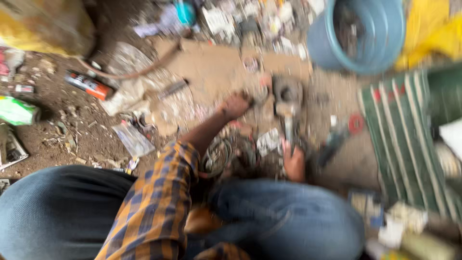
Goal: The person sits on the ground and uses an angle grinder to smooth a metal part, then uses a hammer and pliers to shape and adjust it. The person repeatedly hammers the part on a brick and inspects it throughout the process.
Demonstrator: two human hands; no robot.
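Observation:
The view is heavily blurred. My left hand (236, 105), on an arm in a blue and orange checked sleeve, reaches forward over a dusty board (211, 67). Its fingers look curled near a small round part (251, 63), and blur hides whether it holds anything. My right hand (293, 162) is closed around the handle of a grey metal tool (287, 96), whose blocky head lies ahead on the ground. Between the hands sits a dark tangle of metal parts and wire (231, 154), just in front of my knees in blue jeans.
A blue plastic bucket (358, 33) stands at the top right beside yellow cloth. A green striped mat (404, 130) lies on the right. A red and black tube (89, 84), a green packet (17, 110), scraps and papers litter the dirt on the left.

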